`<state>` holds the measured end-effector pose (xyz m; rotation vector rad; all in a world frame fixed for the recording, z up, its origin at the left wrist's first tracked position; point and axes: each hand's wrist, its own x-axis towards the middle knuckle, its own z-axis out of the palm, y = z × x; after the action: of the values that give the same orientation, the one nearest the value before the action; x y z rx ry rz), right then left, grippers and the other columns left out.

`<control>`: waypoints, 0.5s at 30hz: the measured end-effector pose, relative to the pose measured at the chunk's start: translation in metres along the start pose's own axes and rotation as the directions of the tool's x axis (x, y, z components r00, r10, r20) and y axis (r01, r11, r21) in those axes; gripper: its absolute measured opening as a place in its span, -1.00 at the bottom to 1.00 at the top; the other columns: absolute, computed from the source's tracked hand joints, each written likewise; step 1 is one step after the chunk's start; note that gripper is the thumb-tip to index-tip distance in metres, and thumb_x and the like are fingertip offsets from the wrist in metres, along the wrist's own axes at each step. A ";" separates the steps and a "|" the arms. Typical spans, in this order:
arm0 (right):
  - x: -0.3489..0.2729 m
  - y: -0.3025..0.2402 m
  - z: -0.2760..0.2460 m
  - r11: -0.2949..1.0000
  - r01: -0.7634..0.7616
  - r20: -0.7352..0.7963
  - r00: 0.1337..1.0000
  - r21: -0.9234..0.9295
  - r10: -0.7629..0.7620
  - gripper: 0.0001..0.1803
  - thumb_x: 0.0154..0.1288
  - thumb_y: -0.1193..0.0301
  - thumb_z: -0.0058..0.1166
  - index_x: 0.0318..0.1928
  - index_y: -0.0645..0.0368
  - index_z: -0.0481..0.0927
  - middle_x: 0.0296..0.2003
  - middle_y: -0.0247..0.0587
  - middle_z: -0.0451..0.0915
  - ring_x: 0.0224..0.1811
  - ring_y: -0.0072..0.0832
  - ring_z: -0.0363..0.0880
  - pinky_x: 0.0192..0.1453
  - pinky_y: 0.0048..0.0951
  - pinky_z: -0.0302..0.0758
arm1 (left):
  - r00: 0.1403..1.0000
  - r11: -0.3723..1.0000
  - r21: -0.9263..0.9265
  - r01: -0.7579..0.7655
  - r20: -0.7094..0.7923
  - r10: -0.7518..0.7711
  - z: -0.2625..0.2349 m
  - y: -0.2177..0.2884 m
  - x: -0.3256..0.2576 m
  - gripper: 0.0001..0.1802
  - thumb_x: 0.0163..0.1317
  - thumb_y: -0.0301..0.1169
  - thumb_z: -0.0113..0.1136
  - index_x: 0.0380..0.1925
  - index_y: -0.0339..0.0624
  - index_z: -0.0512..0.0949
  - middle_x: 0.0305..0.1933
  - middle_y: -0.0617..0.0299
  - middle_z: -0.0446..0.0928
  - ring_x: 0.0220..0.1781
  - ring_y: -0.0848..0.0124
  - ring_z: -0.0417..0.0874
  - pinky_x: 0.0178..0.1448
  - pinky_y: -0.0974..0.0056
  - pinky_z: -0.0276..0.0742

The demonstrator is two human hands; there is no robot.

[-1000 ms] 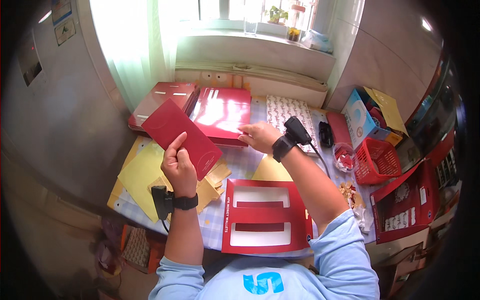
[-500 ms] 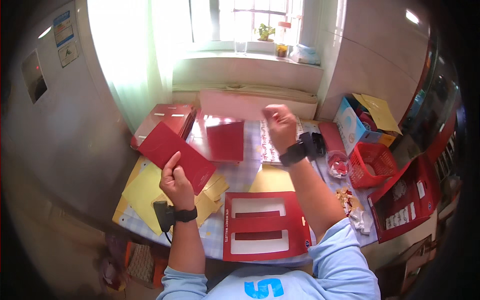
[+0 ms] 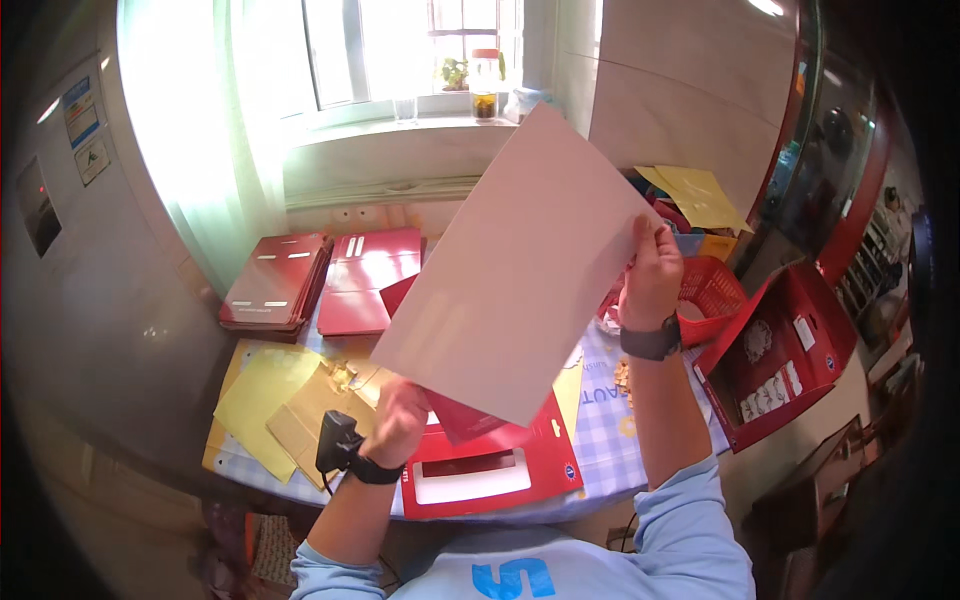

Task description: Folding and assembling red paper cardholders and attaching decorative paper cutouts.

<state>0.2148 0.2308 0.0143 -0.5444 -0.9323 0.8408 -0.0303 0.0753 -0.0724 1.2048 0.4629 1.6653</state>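
A large pale card sheet [image 3: 510,270] is held up at a tilt over the table, with my right hand [image 3: 652,270] closed on its right edge. Beside the sheet's lower left corner, my left hand [image 3: 398,422] is closed on a dark red card [image 3: 468,418], mostly hidden behind the sheet. Whether the left fingers also touch the sheet I cannot tell. Under them lies a red flat package with cut-out windows [image 3: 555,485], partly covered. Yellow sheets [image 3: 265,395] and a brown one [image 3: 318,425] lie left of my left hand.
Red folders [image 3: 275,285] are stacked at the far left, next to more red card sheets [image 3: 370,270]. To the right stand a red plastic basket [image 3: 715,295] and an open red box [image 3: 775,360]. A lidded jar [image 3: 485,90] is on the windowsill.
My right hand has brought the pale sheet nearer and to the right, turning it broad side up. The red card in my left hand has dropped lower and swung right, behind the sheet.
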 end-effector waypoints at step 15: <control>-0.112 -0.037 -0.022 0.566 0.797 0.916 0.364 -0.212 -0.170 -0.53 0.08 0.54 0.11 0.09 0.20 0.56 0.07 0.00 0.56 0.18 -0.18 0.51 0.24 -0.22 0.42 | 0.960 0.968 -0.066 0.240 -0.134 -0.247 0.013 -0.035 -0.016 -0.54 0.37 -0.26 0.05 0.18 -0.26 0.36 0.17 0.08 0.44 0.15 0.31 0.50 0.17 0.20 0.48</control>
<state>0.2117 0.1171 -0.0227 -0.3333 -2.2407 0.0376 -0.0016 0.0736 -0.1005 0.9552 0.6292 1.5448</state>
